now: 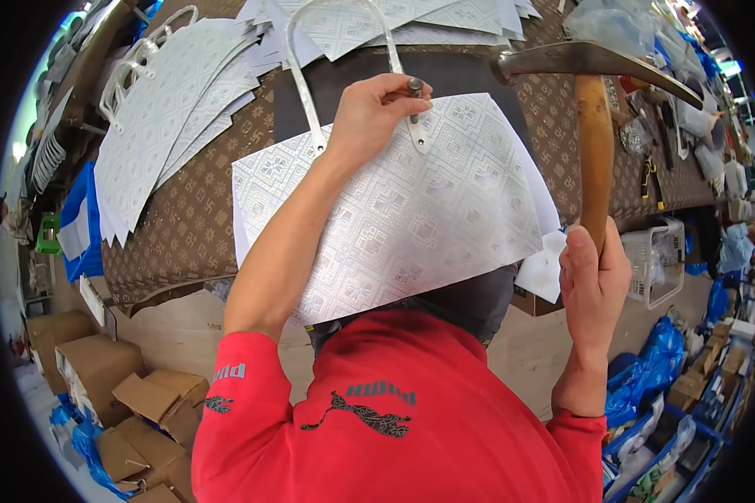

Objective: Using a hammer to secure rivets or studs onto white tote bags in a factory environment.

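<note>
A silvery-white patterned bag panel (419,230) lies over the table's near edge, its lower part toward my body. Its looped handle (298,71) points away from me, with a small metal rivet showing at each end tab. My left hand (367,121) pinches a short metal punch (414,87), upright on or just above the right tab; its lower tip is hard to make out. Raised at the right, my right hand (594,281) is wrapped round the wooden handle of a hammer (594,147), whose metal head is well above the table and apart from the punch.
A dark mat (486,80) lies beneath the panel on the brown patterned tablecloth (189,235). More patterned panels (176,109) with handles are piled at left. Pliers (651,183) and a white basket (656,264) are at right. Cardboard boxes (101,369) stand lower left.
</note>
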`<move>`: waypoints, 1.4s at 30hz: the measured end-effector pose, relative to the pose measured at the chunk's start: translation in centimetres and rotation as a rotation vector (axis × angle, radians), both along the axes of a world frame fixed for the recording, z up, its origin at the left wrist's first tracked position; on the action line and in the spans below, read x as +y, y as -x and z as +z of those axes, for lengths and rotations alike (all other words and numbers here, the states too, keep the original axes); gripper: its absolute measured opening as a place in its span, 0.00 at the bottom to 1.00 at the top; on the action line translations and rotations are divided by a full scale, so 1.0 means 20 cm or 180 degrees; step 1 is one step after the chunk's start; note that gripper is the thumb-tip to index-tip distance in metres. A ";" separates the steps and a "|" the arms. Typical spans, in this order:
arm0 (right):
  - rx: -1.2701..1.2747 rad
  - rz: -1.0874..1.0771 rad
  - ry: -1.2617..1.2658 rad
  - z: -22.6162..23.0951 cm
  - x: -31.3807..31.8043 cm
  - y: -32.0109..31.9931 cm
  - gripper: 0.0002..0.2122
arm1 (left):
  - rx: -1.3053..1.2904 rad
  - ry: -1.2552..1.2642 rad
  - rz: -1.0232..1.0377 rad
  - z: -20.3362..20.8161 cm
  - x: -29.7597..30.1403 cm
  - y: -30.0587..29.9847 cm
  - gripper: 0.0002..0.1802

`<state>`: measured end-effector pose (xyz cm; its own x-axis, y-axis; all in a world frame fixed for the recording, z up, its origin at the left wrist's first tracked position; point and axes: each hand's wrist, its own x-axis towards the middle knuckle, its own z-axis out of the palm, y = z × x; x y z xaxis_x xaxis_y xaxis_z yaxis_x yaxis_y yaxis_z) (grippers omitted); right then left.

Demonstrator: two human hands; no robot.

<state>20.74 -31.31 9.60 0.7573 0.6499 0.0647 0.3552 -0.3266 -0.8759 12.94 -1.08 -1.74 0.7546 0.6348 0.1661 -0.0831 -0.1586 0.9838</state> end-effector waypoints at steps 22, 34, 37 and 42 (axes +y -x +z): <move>0.0768 0.0019 -0.0059 0.07 0.13 -0.06 0.12 | 0.0015 0.0072 -0.0209 0.02 -0.04 0.07 0.11; 0.0587 -0.0165 -0.0641 0.20 0.02 0.01 0.10 | 0.0418 -0.0130 -0.0321 0.03 -0.14 0.08 0.10; -0.0063 -0.0123 -0.0657 0.09 0.04 0.00 0.10 | 0.0325 -0.0056 -0.0265 0.00 -0.15 0.07 0.10; -0.0762 0.0840 0.0773 -0.18 0.14 -0.13 0.11 | 0.0132 -0.0111 -0.0236 -0.01 -0.13 0.07 0.10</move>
<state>23.44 -28.56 5.97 0.5454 0.8372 0.0396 0.6380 -0.3840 -0.6675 11.54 -3.77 -2.04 0.8061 0.5712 0.1547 -0.0552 -0.1877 0.9807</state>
